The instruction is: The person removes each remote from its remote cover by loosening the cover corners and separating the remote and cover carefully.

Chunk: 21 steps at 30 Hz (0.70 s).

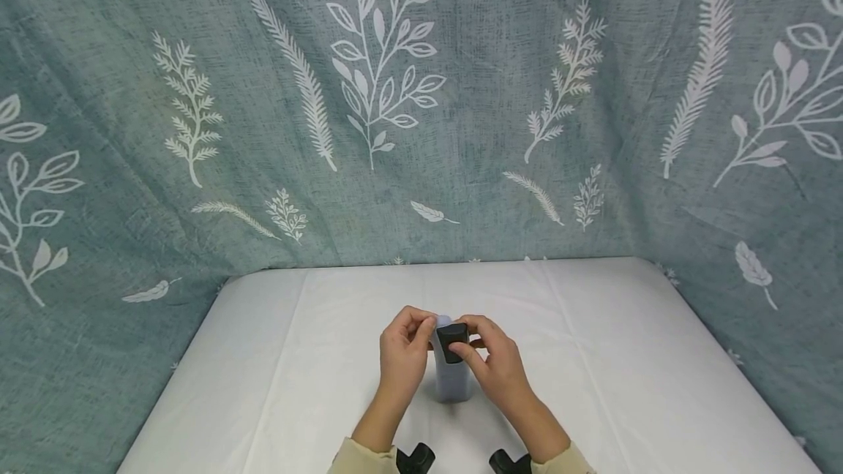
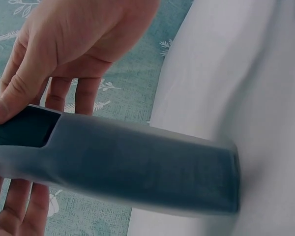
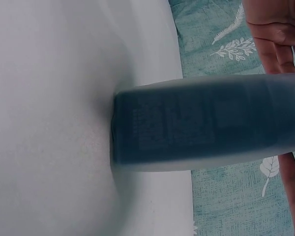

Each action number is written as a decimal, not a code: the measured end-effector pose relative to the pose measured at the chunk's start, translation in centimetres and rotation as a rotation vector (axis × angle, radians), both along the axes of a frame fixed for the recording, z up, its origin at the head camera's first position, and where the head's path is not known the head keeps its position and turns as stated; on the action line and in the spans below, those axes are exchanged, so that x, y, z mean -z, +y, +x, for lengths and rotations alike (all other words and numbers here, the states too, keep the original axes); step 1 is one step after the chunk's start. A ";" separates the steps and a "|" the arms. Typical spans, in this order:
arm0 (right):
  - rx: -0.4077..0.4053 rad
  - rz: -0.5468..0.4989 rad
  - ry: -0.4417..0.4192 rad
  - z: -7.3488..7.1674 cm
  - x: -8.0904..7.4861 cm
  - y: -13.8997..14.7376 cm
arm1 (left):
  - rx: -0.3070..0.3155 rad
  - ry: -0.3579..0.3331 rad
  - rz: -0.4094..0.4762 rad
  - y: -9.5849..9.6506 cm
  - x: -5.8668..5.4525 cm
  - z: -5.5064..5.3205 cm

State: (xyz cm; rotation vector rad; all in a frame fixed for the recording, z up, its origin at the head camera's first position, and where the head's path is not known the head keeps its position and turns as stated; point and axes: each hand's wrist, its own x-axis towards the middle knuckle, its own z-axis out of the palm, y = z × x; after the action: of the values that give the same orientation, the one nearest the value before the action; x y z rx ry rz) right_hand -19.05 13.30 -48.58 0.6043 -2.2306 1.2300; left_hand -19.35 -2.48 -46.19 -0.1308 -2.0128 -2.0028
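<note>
A cloudy blue-grey bottle (image 1: 453,382) stands upright on the white cloth, with a pale rounded top (image 1: 444,320). At its upper front sits a black cap-like piece (image 1: 451,335). My right hand (image 1: 495,360) grips that piece, its thumb pressed on the front and its fingers behind. My left hand (image 1: 403,357) pinches with thumb and forefinger at the left edge of the bottle's top. The left wrist view shows the right thumb on the black piece (image 2: 24,128), beside the bottle's shoulder. Faint printing marks the bottle's side (image 3: 172,123) in the right wrist view.
A white cloth (image 1: 316,357) covers the table, with fold creases running along it. Teal fabric (image 1: 474,93) with white leaf prints hangs behind and at both sides. Black devices (image 1: 416,458) show at the wrists, near the beige sleeves (image 1: 362,459).
</note>
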 end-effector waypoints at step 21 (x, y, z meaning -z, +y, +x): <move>0.017 0.012 -0.032 0.0 1.0 -0.2 | 0.011 -0.054 -0.007 -0.4 2.2 -0.6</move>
State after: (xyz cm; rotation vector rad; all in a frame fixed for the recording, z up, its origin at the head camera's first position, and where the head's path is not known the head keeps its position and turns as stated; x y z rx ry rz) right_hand -19.02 13.15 -49.58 0.5725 -2.2666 1.2270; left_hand -19.96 -2.91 -48.37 -0.0903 -2.0558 -2.0272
